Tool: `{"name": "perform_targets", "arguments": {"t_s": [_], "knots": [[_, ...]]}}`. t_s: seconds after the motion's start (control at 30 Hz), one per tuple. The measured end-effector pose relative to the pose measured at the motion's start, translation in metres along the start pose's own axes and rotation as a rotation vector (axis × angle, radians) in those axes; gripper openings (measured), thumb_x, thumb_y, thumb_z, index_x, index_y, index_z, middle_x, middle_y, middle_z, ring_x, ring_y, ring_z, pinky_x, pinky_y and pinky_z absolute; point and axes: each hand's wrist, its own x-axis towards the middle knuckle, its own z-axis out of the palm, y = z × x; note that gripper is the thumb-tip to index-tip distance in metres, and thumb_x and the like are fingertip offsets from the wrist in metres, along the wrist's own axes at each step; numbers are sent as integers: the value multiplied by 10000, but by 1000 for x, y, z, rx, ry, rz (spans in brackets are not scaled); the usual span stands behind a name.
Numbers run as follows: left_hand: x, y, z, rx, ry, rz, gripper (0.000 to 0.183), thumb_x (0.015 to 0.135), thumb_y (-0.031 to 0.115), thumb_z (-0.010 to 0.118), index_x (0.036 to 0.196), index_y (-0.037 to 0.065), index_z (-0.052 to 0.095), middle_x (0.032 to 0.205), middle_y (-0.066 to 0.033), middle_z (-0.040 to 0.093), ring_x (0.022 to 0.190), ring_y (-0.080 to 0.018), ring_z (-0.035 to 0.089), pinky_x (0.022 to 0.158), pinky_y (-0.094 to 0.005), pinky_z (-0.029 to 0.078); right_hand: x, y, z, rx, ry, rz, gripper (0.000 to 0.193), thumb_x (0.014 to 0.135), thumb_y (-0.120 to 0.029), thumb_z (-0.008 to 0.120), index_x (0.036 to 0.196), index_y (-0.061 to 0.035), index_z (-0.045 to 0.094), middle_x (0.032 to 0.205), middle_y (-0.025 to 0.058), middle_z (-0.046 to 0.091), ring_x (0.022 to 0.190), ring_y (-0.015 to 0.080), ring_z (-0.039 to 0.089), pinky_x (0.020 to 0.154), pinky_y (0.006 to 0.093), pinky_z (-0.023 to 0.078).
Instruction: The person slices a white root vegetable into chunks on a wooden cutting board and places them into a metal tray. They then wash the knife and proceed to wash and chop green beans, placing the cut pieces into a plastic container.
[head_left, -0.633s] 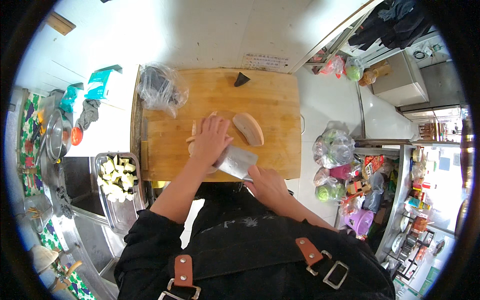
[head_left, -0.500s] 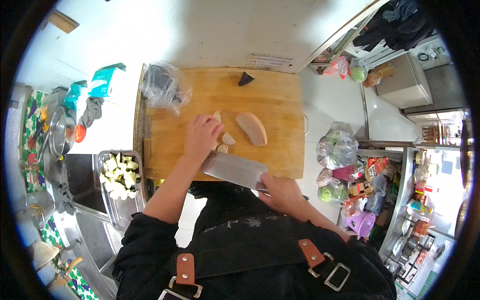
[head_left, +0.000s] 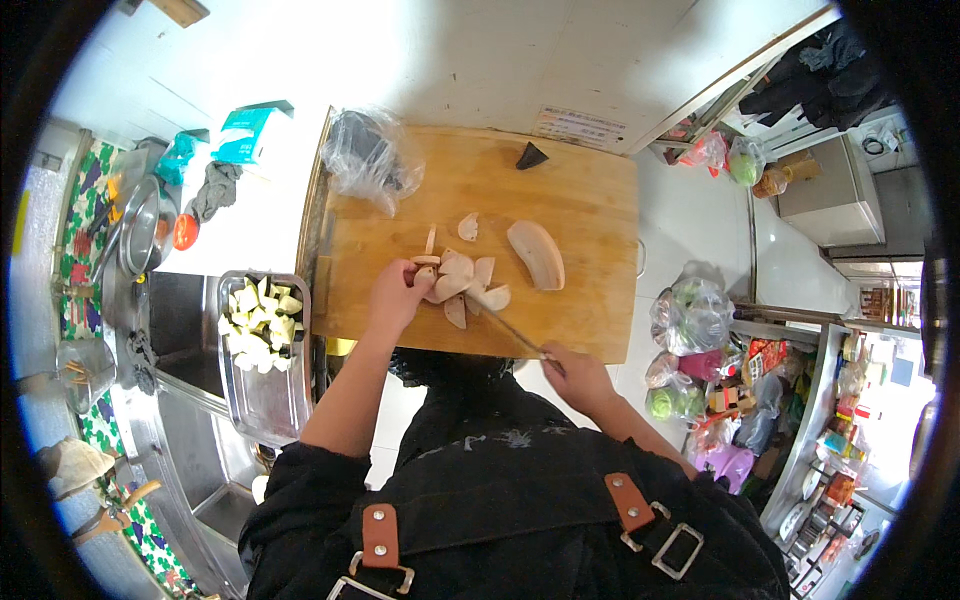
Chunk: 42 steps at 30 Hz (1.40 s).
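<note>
In the centre of the frame, the right hand [head_left: 580,378] covers most of the handle of the cleaver [head_left: 514,333], whose blade shows nearly edge-on, its broad face out of sight. Left of it, whether the left hand [head_left: 396,296] pinches any of the pale slices [head_left: 456,268] is unclear; several overlap, partly covered. Film veils the plastic bag's [head_left: 366,160] dark contents at upper left. The notice [head_left: 580,126] at top is too small to read. The bottom edge crops one apron buckle [head_left: 404,580].
</note>
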Motion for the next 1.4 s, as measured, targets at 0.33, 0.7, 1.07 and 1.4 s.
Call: {"name": "perform_targets", "arguments": {"t_s": [0.33, 0.7, 1.07, 1.4], "knots": [[-26, 3, -14, 446, 2, 242, 493, 721, 55, 664, 1179, 24, 483, 1116, -184, 531, 1025, -371, 536, 867, -433, 467, -13, -16, -6, -12, 72, -26, 204, 899, -229, 547, 1047, -88, 548, 705, 173, 638, 654, 373, 633, 583, 460, 503], [-58, -30, -15, 284, 202, 456, 453, 731, 29, 647, 1163, 23, 510, 1050, -195, 566, 1010, -384, 536, 899, -441, 436, 14, -52, 34, -101, -203, -8, 221, 955, -243, 419, 1044, -42, 447, 788, 228, 643, 720, 414, 632, 650, 521, 499], [-77, -29, 5, 45, 279, 232, 477, 760, 74, 691, 1172, 17, 457, 1015, -195, 518, 940, -381, 532, 823, -438, 451, 25, -87, 28, -258, -96, -211, 193, 956, -230, 449, 976, -39, 468, 755, 185, 640, 661, 371, 646, 573, 468, 519], [-79, -30, 6, 41, 266, 157, 356, 736, -4, 640, 1052, -13, 478, 991, -214, 521, 931, -416, 527, 802, -459, 454, 29, -97, 33, -360, -225, -200, 137, 901, -119, 439, 983, -9, 452, 807, 215, 633, 666, 372, 656, 570, 442, 541]]}}
